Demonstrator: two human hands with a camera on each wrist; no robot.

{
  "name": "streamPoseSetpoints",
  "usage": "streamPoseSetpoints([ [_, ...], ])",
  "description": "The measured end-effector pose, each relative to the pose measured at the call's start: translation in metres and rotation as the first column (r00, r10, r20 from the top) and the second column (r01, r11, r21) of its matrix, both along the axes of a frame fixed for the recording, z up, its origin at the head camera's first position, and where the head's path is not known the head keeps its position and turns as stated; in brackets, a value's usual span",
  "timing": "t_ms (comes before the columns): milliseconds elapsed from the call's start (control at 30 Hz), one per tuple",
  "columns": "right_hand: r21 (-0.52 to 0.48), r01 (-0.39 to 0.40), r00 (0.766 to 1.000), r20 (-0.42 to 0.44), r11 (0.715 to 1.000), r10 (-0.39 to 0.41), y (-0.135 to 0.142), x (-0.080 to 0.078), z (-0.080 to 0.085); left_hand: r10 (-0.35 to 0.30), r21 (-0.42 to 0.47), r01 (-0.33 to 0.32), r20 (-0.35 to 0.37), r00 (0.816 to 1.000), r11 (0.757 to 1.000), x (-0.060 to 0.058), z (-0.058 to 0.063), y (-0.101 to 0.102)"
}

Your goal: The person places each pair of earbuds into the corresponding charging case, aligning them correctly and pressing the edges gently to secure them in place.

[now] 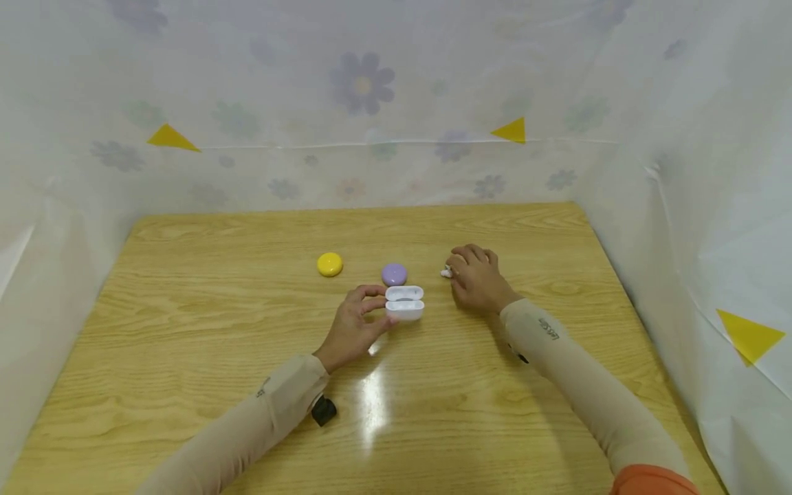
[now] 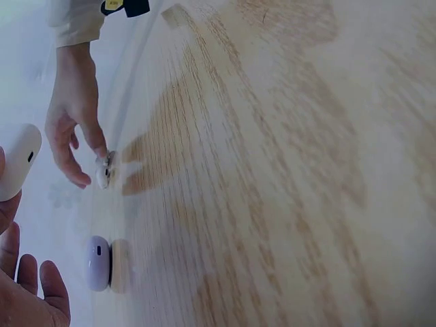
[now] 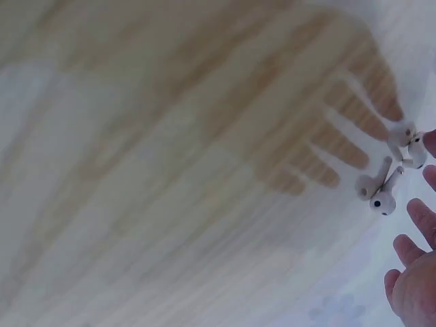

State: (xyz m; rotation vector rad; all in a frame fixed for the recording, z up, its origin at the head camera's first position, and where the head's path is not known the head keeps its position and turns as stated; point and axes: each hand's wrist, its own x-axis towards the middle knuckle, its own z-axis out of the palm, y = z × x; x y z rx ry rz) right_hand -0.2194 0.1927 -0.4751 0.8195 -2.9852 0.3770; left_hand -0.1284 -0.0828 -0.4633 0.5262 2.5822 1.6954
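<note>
Left hand [image 1: 355, 327] is pinching the white case [image 1: 405, 312]. My spread right hand [image 1: 480, 280] is hovering at the earbuds [image 3: 382, 203]; I'm guessing they're light, slippery, best held by stems [image 3: 393, 180].

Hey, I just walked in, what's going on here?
Someone is handling white earbuds and their case at a wooden table. The left hand holds the white case with its lid open. The right hand is down by the earbuds, which lie on the table; whether it touches them is hard to tell. A round purple object and a yellow one sit nearby.
</note>
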Motion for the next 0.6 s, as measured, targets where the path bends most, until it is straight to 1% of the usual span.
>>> streamPoseSetpoints([
  [67, 0.025, -0.028, 1.000, -0.011, 0.999, 0.028, 0.0013, -0.0002, -0.0023, 0.000, 0.000, 0.000, -0.002, 1.000, 1.000, -0.0001, -0.0007, 0.0004],
  [200, 0.028, -0.039, 0.998, -0.041, 0.999, 0.040, 0.0012, -0.0018, -0.0056, -0.002, -0.007, 0.001, -0.013, 1.000, 1.000, -0.0002, -0.0007, 0.0005],
  [600, -0.030, -0.073, 0.990, -0.123, 0.997, 0.069, -0.0048, -0.0029, -0.0077, 0.010, 0.020, -0.010, 0.000, 1.000, 1.000, -0.0003, 0.0013, -0.0015],
])
